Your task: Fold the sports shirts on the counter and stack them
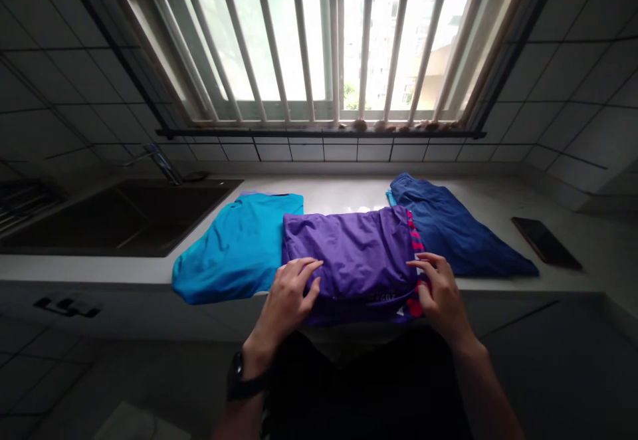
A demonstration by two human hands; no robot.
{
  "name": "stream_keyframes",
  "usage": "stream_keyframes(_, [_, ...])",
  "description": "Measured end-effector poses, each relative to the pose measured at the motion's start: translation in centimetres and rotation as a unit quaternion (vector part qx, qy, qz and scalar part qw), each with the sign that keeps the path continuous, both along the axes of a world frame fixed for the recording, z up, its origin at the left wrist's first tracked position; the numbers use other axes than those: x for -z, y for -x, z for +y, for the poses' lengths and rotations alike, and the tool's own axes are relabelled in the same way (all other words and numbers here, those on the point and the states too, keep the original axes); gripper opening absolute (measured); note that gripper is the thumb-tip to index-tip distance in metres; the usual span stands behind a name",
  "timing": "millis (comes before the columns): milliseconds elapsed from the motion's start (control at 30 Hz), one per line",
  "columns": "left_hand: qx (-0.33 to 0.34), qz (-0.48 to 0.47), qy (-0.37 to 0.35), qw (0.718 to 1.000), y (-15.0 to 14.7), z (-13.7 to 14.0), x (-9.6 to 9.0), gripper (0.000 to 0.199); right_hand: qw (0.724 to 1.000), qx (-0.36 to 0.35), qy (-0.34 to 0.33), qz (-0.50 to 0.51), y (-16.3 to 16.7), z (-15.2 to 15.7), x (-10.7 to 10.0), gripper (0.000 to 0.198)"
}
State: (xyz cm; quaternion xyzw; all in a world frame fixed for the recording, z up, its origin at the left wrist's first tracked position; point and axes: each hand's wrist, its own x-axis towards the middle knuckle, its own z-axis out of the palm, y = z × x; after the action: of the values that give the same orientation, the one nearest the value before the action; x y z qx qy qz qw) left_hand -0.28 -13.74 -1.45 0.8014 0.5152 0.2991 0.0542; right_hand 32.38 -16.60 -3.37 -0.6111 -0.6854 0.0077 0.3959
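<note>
A folded purple garment [349, 247] lies at the counter's front edge, its lower part hanging slightly over. Red-and-dark patterned fabric shows along its right side, and small dark print runs near the bottom. My left hand [294, 294] rests at its lower left corner, fingers bent and thumb apart. On the right border, my right hand [438, 294] touches the patterned strip with fingers and thumb spread. To the left is a teal garment [239, 247], partly under the purple one and drooping over the edge. Folded dark blue clothing [443, 227] sits on the right, with lighter blue fabric peeking out.
A dark sink [124, 217] with a metal faucet [164, 164] is set into the white counter [339, 187] at left. Far right lies a phone [545, 242]. Behind stands a barred window [319, 48], with small stone-like lumps [359, 124] on its sill.
</note>
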Motion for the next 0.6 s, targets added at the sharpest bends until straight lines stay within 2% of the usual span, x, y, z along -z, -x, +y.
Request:
stream_keyframes(133, [0.015,0.069,0.034,0.997,-1.6,2.4,1.7,0.046,0.997,0.033,0.022,-0.068,2.5,3.2,0.4,0.053])
stream_keyframes(233, [0.002,0.093,0.038,0.995,-1.9,2.5,2.8,0.047,0.989,0.054,0.052,-0.131,3.4,4.9,0.7,0.054])
stream_keyframes(400, [-0.016,0.147,0.011,0.989,-1.9,1.1,2.8,0.048,0.967,-0.023,0.128,-0.221,4.1,6.3,0.6,0.044])
stream_keyframes(600, [-0.056,0.224,-0.014,0.973,-2.3,-0.4,2.4,0.048,0.957,-0.082,0.182,-0.213,4.7,8.6,-0.4,0.051])
